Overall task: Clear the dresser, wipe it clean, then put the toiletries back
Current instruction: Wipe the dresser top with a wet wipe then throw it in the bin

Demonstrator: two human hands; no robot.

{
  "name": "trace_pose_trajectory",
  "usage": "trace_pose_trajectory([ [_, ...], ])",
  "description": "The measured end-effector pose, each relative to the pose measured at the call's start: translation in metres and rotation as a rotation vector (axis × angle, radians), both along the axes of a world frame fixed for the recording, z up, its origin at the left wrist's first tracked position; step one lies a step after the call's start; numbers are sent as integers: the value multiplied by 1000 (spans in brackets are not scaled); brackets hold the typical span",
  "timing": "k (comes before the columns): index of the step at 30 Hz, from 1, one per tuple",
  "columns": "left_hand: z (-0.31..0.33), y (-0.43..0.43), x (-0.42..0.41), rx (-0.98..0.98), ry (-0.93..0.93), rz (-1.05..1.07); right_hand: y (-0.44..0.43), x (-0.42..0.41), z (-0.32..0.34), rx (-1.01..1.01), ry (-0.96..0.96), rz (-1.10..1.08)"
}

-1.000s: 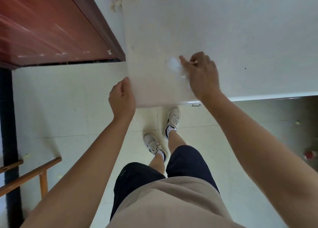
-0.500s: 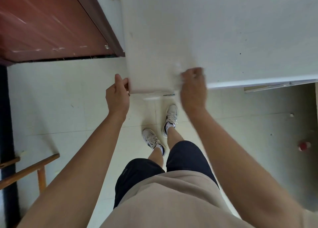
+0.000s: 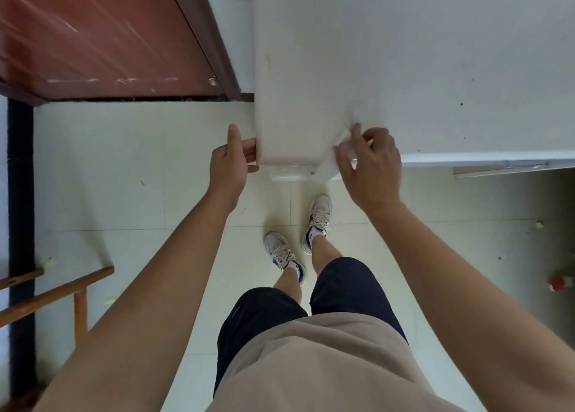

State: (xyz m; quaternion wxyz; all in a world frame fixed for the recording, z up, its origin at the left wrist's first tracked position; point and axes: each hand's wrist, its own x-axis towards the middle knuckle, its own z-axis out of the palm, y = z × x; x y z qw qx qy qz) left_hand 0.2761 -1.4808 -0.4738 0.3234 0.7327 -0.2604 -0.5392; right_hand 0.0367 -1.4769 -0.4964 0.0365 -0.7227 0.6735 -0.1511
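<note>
Both hands work at the near left corner of the dresser [image 3: 404, 53], whose white surface is bare in view, with no toiletries anywhere on it. The left hand [image 3: 230, 162] is loosely curled, fingers pressed against the corner's side face, closed on nothing. The right hand [image 3: 370, 165] pinches a white tissue [image 3: 334, 159] between thumb and fingers, right at the front edge where the wad hangs partly over the lip.

Judging from this, the wipe is mid-stroke at the rim, and the main risk is crumbs or dust being swept off onto the tiled floor [image 3: 124, 178], which already carries scattered bits and a small red object [image 3: 558, 282] at the far right. The thin tissue could also tear or slip from so light a pinch as it drags over the edge. Small dark specks further right on the surface may get missed.

No brand, label or writing is readable anywhere.
</note>
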Motion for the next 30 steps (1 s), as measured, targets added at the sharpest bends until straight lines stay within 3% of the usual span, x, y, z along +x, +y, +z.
trace_pose_trajectory([
  [8,1,2,4,23,-25,-25,-36,103,0,5,-58,334],
  [17,68,12,-21,92,-123,-21,-74,3,62,448,63,222],
  [24,163,18,3,-6,-455,-173,-116,11,153,290,-185,262],
  [30,240,86,59,-36,-735,-39,-110,101,215,285,-288,515],
])
